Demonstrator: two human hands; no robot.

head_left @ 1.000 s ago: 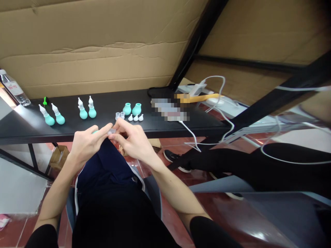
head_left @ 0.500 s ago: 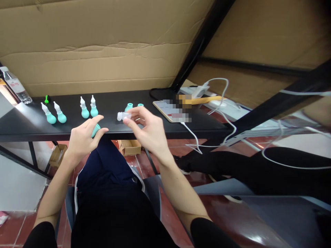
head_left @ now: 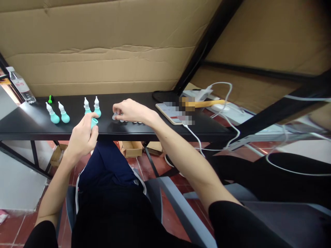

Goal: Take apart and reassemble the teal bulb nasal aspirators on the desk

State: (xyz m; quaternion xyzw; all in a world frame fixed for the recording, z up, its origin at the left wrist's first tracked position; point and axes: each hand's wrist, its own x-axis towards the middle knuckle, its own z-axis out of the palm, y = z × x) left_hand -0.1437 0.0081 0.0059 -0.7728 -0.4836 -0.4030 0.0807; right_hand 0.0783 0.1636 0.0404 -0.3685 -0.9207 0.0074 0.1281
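Note:
My left hand (head_left: 84, 135) is closed round a teal bulb (head_left: 94, 122), its open mouth facing up, just over the table's front edge. My right hand (head_left: 131, 111) reaches over the black table (head_left: 113, 130), its fingertips pinched on a small clear part (head_left: 115, 116). Small clear pieces (head_left: 136, 122) lie partly hidden beneath that hand and wrist. Left of the hands stand two teal bulbs with clear nozzles, one (head_left: 96, 107) behind my left fingers. Another such pair (head_left: 64, 113) leans further left.
A water bottle (head_left: 22, 86) stands at the far left, near a small green item (head_left: 50, 99). A phone (head_left: 170, 113) with a white cable lies to the right. Cardboard (head_left: 103, 69) walls the back. Another person's dark-clothed leg (head_left: 240, 170) shows at right.
My right hand has moved forward and left over the table, covering the two loose teal bulbs. The fingers of my left hand have closed further round its bulb. The view has shifted slightly.

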